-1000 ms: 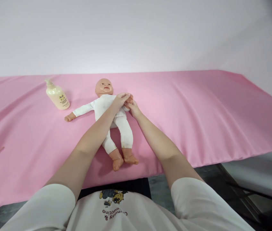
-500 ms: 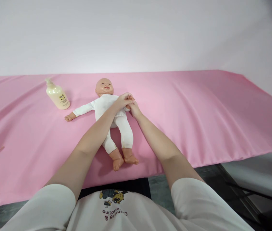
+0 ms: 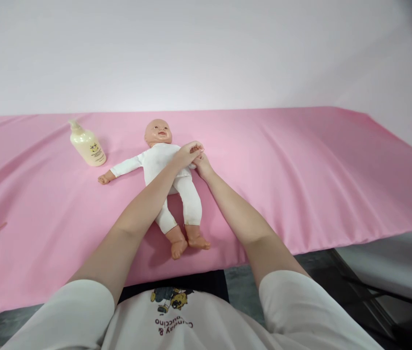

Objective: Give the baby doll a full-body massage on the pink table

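Seemingly I'm midway, my left grip (image 3: 187, 152) and right grip (image 3: 203, 165) clasped around one hand (image 3: 193, 150) of the baby doll (image 3: 156, 158) lying face-up on the desk (image 3: 300, 194), its other hand (image 3: 106, 178) free, release not yet made.

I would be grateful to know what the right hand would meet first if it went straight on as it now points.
Probably the tan plastic hand of the bald doll in white cloth, then the left hand; all overlap closely, so depth and order are uncertain.
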{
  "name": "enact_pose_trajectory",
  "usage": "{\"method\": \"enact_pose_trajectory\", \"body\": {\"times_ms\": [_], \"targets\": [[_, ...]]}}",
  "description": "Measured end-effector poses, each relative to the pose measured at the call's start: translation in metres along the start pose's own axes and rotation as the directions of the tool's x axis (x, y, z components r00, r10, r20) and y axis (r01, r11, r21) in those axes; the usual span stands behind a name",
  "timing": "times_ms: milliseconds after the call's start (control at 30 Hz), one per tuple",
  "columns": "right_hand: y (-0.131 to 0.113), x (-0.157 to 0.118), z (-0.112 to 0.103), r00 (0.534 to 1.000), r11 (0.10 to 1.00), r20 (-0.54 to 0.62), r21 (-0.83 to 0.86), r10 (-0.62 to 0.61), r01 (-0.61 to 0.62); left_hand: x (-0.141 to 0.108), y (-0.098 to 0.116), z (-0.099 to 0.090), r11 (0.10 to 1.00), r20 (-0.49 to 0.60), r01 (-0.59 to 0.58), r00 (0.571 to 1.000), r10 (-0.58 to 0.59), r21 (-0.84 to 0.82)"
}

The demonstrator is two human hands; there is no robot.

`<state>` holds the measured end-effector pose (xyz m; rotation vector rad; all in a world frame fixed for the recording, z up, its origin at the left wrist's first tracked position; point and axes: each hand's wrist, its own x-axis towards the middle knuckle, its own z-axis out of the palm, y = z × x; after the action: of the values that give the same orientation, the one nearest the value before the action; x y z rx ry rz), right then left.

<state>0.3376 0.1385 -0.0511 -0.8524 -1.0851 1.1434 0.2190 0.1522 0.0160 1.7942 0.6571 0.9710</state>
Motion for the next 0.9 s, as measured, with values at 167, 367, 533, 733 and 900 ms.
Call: {"method": "enact_pose_trajectory", "body": {"times_ms": [167, 367, 533, 733, 900], "targets": [[0.009, 0.006, -0.002, 0.994, 0.999, -0.106, 0.027, 0.026, -0.024, 0.003, -0.005, 0.002, 0.999, -0.015, 0.006, 1.0, -0.006, -0.047], [0.013, 0.018, -0.004, 0.98, 0.991, -0.196, 0.114, -0.042, 0.066, 0.006, -0.012, 0.009, 0.997, 0.024, 0.062, 0.998, -0.061, -0.043], [0.014, 0.022, -0.015, 0.96, 0.99, -0.28, 0.121, -0.029, 0.065, -0.006, -0.005, 0.004, 0.971, 0.172, 0.094, 0.976, -0.134, 0.222], [0.012, 0.016, -0.019, 0.929, 0.989, -0.363, 0.099, -0.068, 0.111, -0.014, 0.003, 0.002, 0.886, 0.229, 0.035, 0.961, -0.157, 0.462], [0.011, 0.018, -0.027, 0.917, 0.99, -0.381, 0.027, -0.115, 0.135, -0.013, -0.004, 0.008, 0.855, 0.145, 0.07, 0.975, -0.167, 0.514]]}}
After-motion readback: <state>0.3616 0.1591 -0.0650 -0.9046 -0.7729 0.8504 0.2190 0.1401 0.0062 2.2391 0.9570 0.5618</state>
